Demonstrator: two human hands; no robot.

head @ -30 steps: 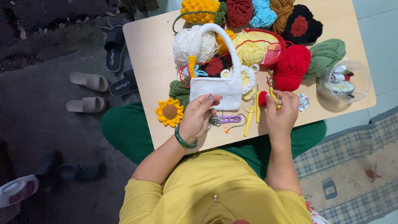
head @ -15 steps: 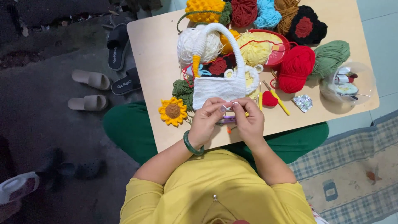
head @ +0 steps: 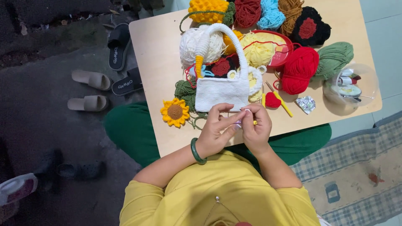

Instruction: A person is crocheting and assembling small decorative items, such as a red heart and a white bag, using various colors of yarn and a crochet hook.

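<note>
Pinching small purple and yellow tools, mostly hidden, we close left hand and right hand around them beside the knitted white bag.

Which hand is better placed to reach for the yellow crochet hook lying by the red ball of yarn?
Probably the right hand: the yellow crochet hook lies on its side of the table, while the left hand sits further off, under the white bag.

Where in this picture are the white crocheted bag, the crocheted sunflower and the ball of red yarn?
white crocheted bag [head: 222, 93], head view, on the middle of its knitted body.
crocheted sunflower [head: 175, 112], head view, on its brown centre.
ball of red yarn [head: 299, 69], head view, on the middle of the ball.
</note>
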